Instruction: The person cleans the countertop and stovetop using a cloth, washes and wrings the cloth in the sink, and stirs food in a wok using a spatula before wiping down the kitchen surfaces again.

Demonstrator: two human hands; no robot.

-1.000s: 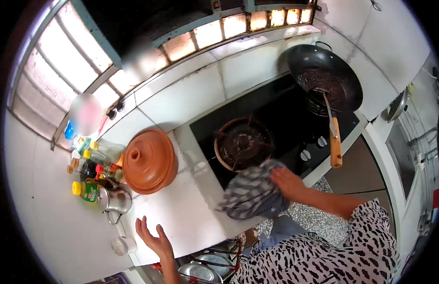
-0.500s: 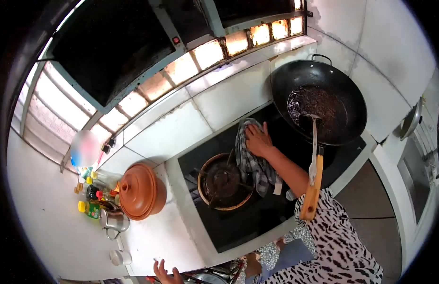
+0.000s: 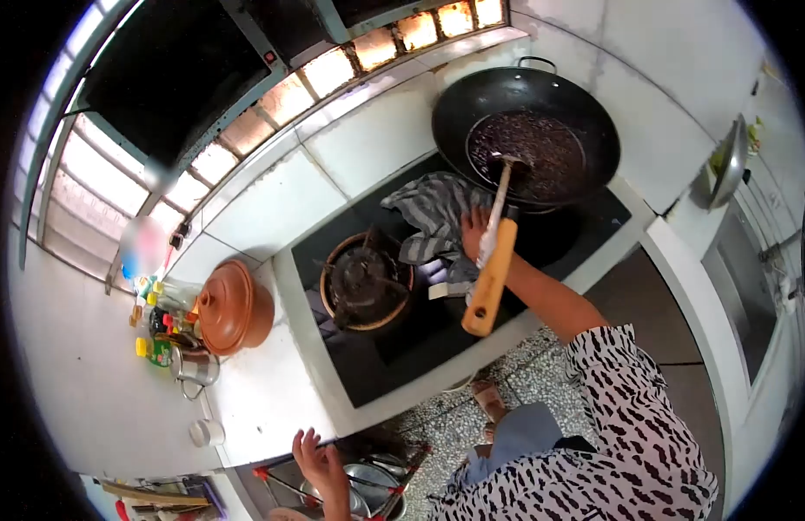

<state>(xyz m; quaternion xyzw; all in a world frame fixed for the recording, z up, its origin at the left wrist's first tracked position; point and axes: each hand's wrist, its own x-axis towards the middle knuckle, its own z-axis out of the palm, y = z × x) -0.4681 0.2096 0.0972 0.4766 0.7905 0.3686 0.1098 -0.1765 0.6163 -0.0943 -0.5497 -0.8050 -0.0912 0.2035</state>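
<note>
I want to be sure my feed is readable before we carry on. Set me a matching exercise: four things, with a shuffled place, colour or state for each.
Things:
1. cloth
2. wok
3. lidded pot
4. left hand

Descriptions:
A. reddish brown, on the white counter
B. open, holding nothing
C. grey striped, touched by the right hand
D. black, with a utensil resting in it

Pairs: 1-C, 2-D, 3-A, 4-B
</note>
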